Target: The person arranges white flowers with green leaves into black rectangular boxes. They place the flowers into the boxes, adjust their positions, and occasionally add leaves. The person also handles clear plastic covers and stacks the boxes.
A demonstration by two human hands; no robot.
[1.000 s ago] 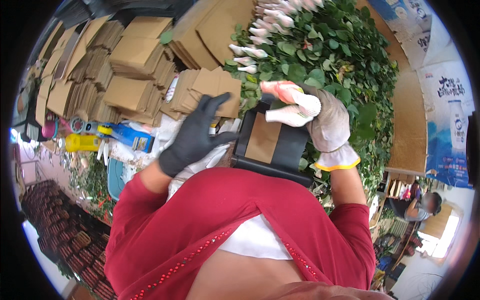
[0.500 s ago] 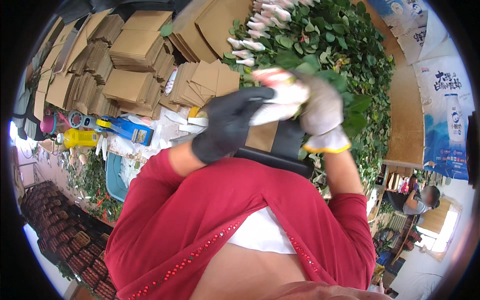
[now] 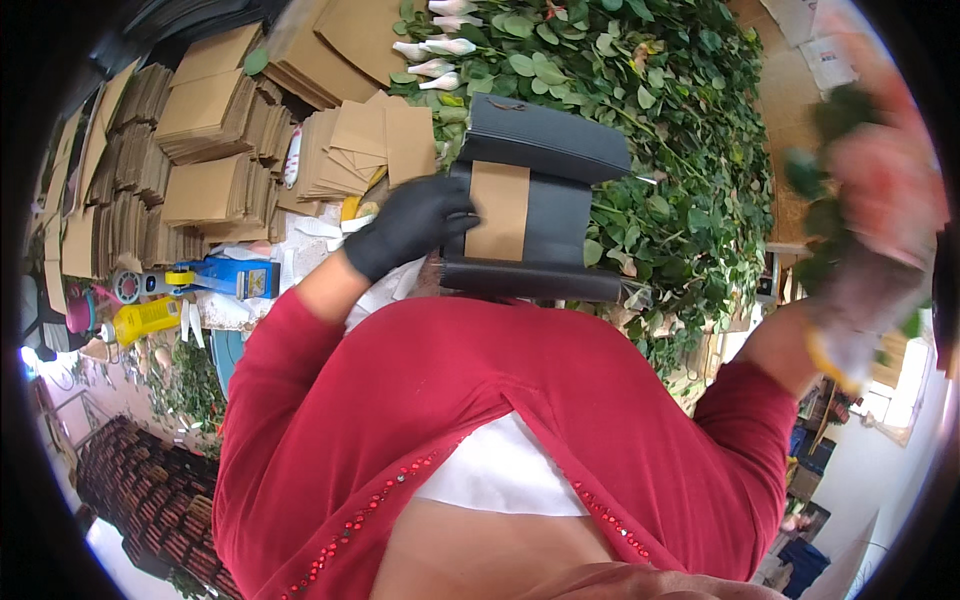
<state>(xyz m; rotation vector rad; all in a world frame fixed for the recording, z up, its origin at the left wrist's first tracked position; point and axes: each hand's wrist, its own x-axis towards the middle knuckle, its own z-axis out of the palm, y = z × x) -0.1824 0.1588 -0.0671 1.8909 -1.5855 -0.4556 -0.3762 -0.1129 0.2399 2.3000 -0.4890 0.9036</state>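
Observation:
My left hand (image 3: 405,225) wears a black glove, its bent fingers loosely apart at the left edge of a brown card (image 3: 498,205) lying in a black holder (image 3: 555,225) with thick padded top and bottom rims. My right hand (image 3: 870,275), in a pale glove with a yellow cuff, is raised far to the right and grips pink roses (image 3: 880,190) with leaves, all smeared by motion. Beyond the holder, white-sleeved buds (image 3: 445,45) lie along a mass of leafy stems (image 3: 680,110).
Cardboard stacks (image 3: 205,110) and loose cards (image 3: 350,140) fill the upper left. A blue tool (image 3: 225,277), a yellow bottle (image 3: 145,320) and white scraps (image 3: 320,228) lie left of my left hand. A wooden board edge (image 3: 770,150) borders the leaves; dark crates (image 3: 140,480) stand at lower left.
My right hand has swung from over the holder to the far right with the flowers, uncovering the holder. My left hand reached to the flowers, then drew back beside the card.

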